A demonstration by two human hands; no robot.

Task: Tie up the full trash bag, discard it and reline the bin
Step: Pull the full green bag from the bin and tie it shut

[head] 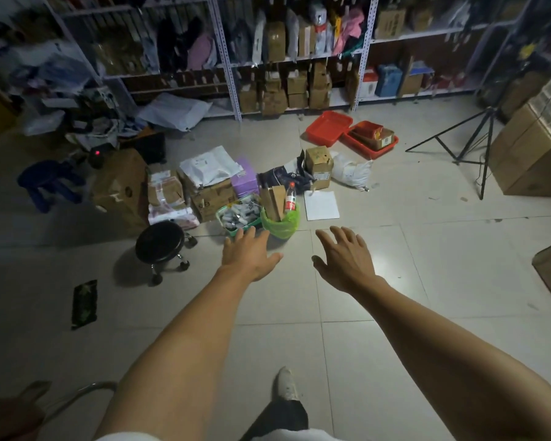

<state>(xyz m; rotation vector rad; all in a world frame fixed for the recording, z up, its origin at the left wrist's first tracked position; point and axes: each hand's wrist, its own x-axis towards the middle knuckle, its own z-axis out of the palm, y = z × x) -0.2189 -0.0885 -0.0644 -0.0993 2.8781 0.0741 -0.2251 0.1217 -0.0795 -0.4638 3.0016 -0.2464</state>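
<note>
Head view, dim room, tiled floor. Task status: nothing done yet, judging by the layout. Translucent green plastic trash bag (280, 222) sits in its small bin on the floor, mouth open and untied, folded over the rim. All steps remain: gather and knot the bag, carry it off, fit a new liner. No spare liner identified in view.

Hands: left hand (247, 254) and right hand (345, 259) both extended forward toward the bag, fingers spread and mostly straight, holding nothing. Neither touches the bag; left fingertips appear just short of its near edge, right hand off to its side.

Bag condition: overfull. Flat brown cardboard box (272, 202) and clear plastic bottle with red label and cap (290, 197) stand upright, protruding well above the rim. Judgement: tall contents may need pushing down before the mouth can close.

Location: beside green basket of small items (236, 216), in front of stacked cardboard parcels (204, 189); black round wheeled stool (160, 241) nearby on the left.
</note>
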